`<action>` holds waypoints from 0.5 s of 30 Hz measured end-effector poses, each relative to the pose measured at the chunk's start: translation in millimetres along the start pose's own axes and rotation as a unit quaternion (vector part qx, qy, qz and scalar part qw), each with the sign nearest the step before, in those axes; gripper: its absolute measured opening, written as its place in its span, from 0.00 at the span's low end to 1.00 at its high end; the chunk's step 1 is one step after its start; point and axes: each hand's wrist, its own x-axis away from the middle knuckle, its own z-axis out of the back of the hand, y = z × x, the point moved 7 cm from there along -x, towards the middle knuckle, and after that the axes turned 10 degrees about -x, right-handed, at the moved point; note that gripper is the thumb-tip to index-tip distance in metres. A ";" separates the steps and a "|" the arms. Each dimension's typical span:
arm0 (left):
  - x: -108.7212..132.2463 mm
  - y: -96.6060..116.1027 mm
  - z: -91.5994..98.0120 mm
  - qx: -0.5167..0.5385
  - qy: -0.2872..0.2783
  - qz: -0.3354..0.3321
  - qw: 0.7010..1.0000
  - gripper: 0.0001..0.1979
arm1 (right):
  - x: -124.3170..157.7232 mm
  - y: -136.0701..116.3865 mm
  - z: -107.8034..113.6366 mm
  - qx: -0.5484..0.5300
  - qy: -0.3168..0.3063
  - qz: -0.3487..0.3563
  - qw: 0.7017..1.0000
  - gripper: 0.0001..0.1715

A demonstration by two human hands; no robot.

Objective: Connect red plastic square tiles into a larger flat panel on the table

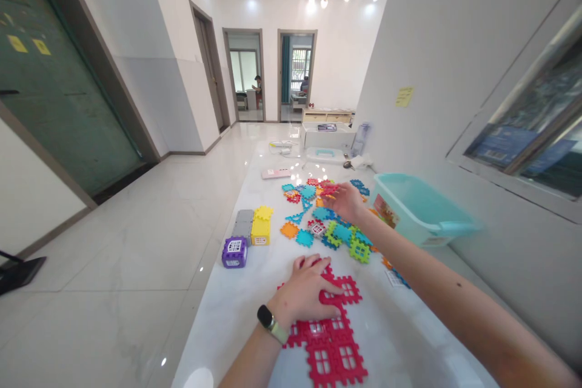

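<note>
My left hand (305,294) lies curled over a red assembly of interlocking waffle-block panels (330,345) near the front of the white marble table (218,339). A black watch sits on that wrist. My right hand (343,201) reaches out, fingers apart, above a loose heap of multicoloured snap-together plastic pieces (313,218), close to its red and orange pieces. Left of the heap stand a purple house-shaped block (234,252), a yellow block (260,227) and a grey block (244,223).
A turquoise plastic tub (421,209) stands at the table's right side against the wall. A white box (327,136) and small items sit at the far end. The table's left edge drops to a marble floor (104,254). A seated person (257,91) shows in a far room.
</note>
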 end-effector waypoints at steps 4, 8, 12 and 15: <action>1.0 -16.4 5.7 -0.017 0.006 0.050 0.999 0.22 | 44.8 2.6 16.0 -0.097 0.007 -0.036 0.995 0.18; 1.6 -29.4 11.6 -0.031 0.025 0.101 0.994 0.23 | 107.2 18.3 12.2 -0.172 -0.038 -0.114 0.978 0.20; 2.0 -31.0 12.8 -0.042 0.029 0.107 0.993 0.22 | 164.3 31.7 -1.5 -0.080 -0.117 -0.136 0.980 0.14; 2.8 -28.9 13.6 -0.047 0.026 0.100 0.993 0.21 | 186.1 37.6 -14.2 -0.019 -0.164 -0.119 0.979 0.10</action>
